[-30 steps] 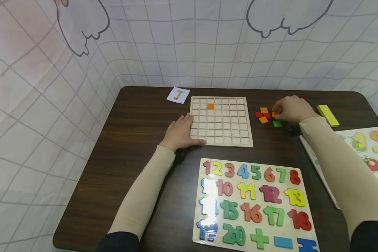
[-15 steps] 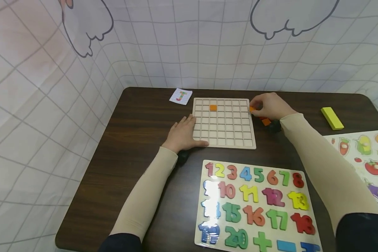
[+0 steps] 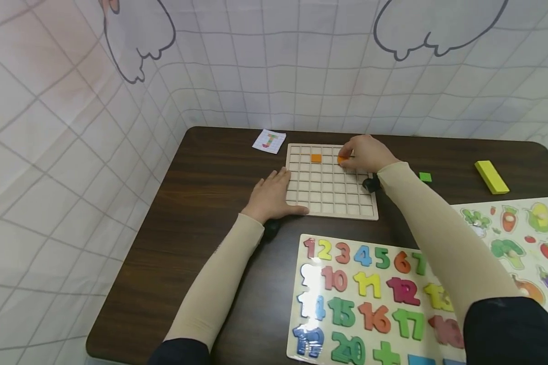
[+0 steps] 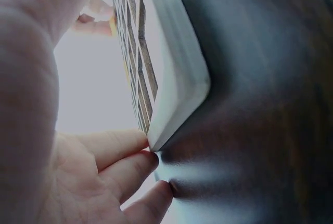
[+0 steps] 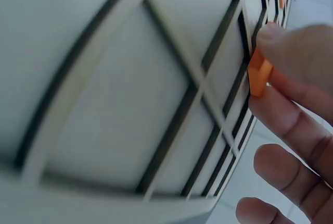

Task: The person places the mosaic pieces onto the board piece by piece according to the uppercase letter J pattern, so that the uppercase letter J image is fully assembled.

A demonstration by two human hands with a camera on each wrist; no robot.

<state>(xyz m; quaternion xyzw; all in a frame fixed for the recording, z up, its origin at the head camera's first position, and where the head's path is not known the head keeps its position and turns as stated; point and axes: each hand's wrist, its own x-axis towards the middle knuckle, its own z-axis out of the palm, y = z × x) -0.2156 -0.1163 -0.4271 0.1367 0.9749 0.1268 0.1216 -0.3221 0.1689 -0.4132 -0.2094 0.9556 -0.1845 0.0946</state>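
Note:
A pale wooden grid board (image 3: pixel 319 196) lies on the dark table, with one orange square tile (image 3: pixel 316 158) in a cell near its far edge. My right hand (image 3: pixel 369 153) is over the board's far right part and pinches a second orange tile (image 5: pixel 258 73) between thumb and fingertips. In the right wrist view that tile is tilted close over the cells. My left hand (image 3: pixel 273 197) rests at the board's near left corner, fingers extended along the left side and thumb along the front edge. Its fingertips (image 4: pixel 139 141) touch the board's rim in the left wrist view.
A small card (image 3: pixel 269 141) with a coloured tile pattern lies behind the board. To the right are a green tile (image 3: pixel 425 177) and a yellow block (image 3: pixel 491 177). A number puzzle (image 3: pixel 297 304) and a vegetable puzzle (image 3: pixel 498 230) lie nearer; the right forearm hides other loose tiles.
My right hand has taken an orange tile from the loose pile and moved left with it over the board. The left hand has stayed at the board's corner.

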